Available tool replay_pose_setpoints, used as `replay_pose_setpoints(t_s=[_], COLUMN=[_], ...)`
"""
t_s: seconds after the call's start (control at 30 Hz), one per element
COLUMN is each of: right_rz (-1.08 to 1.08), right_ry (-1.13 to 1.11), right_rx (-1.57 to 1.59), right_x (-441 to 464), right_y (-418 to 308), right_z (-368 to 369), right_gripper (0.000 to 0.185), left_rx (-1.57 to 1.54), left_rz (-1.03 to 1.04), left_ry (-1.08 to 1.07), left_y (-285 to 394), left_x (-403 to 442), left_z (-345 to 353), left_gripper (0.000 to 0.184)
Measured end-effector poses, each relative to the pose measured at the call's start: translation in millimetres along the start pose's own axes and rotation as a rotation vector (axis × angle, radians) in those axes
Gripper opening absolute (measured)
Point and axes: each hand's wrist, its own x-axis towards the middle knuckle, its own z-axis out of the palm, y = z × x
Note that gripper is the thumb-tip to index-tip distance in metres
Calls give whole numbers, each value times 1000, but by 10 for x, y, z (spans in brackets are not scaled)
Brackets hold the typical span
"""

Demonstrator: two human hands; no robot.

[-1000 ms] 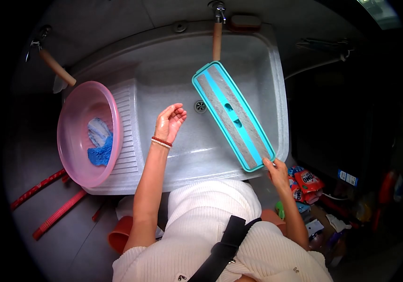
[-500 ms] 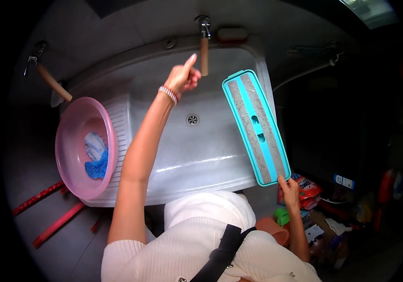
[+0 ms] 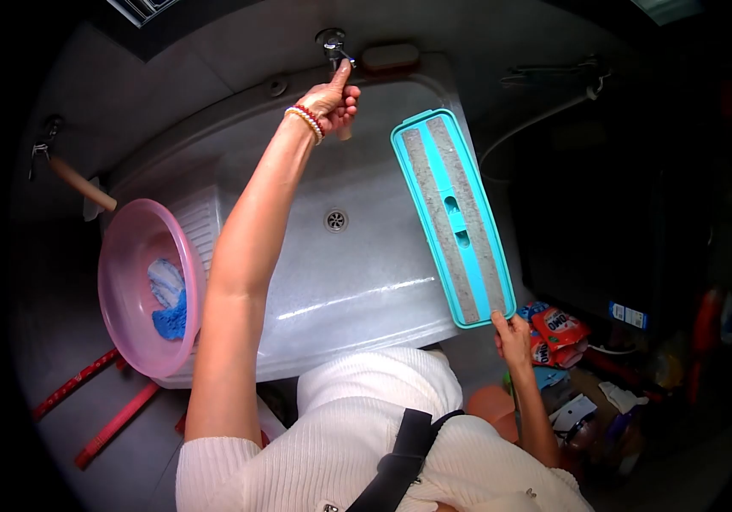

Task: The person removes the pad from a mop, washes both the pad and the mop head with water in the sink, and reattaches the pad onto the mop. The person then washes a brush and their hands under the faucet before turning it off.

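Note:
My left hand [image 3: 332, 98] reaches to the tap [image 3: 332, 43] at the back of the sink, its thumb stretched up at the tap's small handle and its other fingers curled in. Behind this hand, most of the tap's beige hose [image 3: 345, 133] is hidden. With thumb and fingers, my right hand [image 3: 513, 337] grips the near end of a long teal plastic tray-like piece [image 3: 456, 226]. Two grey, rough-looking strips run along it, with two oval openings in the middle. It is held tilted over the right side of the grey sink [image 3: 357, 273].
A pink basin [image 3: 131, 282] with blue and white cloths [image 3: 170, 316] sits at the sink's left. Another tap with a hose [image 3: 80, 183] is on the left wall. Red poles [image 3: 114, 427] lie below. A red detergent bag [image 3: 558, 333] and clutter stand at the right.
My left hand has moved up to the tap, its thumb now at the handle. My right hand still grips the teal piece. The camera view has shifted a little.

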Motion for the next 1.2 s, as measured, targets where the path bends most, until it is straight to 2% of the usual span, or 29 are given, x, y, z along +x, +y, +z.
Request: replay_pose_setpoints(t_s=[0.33, 0.43, 0.5, 0.57, 0.63, 0.77, 0.9, 0.93, 1.03, 1.13, 1.2], right_rz=[-21, -17, 14, 63, 73, 101, 105, 106, 105, 90, 77], right_ry=[-33, -30, -29, -54, -66, -44, -37, -40, -69, -86, -86], right_rx=[-19, -29, -17, -12, 4, 59, 43, 37, 18, 17, 7], right_x=[48, 46, 40, 90, 94, 63, 105, 115, 133, 175, 191], right_y=[-74, -110, -95, -47, -57, -135, -62, -62, -87, -50, -45], right_z=[-115, -145, -129, -146, -138, -92, -97, -97, -118, -110, -116], right_gripper=[30, 30, 30, 31, 31, 28, 27, 27, 28, 28, 29], left_rx=[99, 116, -39, -221, -251, -421, -591, -521, 90, -191, -369], left_rz=[23, 211, 201, 36, -135, -292, -145, -120, 84, 174, 76], left_ry=[116, 274, 391, 385, 401, 132, -39, 63, 160, 128, -108], left_y=[89, -155, -537, -1016, -1164, -1190, -1180, -1070, -1083, -1154, -1110], left_x=[-116, -273, -65, 394, 549, 998, 1233, 1075, 1056, 1080, 1105], left_z=[338, 158, -248, -611, -564, -455, -315, -170, -244, -379, -567], left_gripper=[54, 48, 41, 35, 29, 27, 27, 27, 24, 19, 19])
